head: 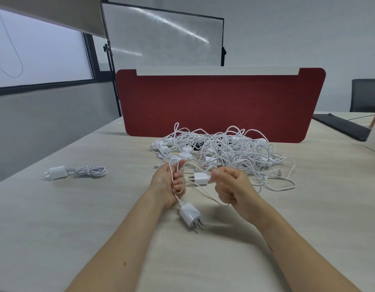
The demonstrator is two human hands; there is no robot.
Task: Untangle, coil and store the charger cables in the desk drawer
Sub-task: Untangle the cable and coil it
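While the left hand [167,184] curls its grip round a looped cable [177,198], the right hand [232,188] pinches a strand. Pull hard and the tangled pile [224,148] behind may knot tighter. A glossy, boxy plug [190,214] dangles low over the pale woodgrain bench [77,218]. One coiled charger [77,171] lies well left.

White charger cables [224,148] in a tangled heap, one coiled set [77,171] lying apart at left, one adapter [190,216] dangling prongs-down.

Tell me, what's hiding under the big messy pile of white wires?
White charger plugs poke out of the pile, and a dark thing shows through. The wires cover the rest, so what it is stays unclear.
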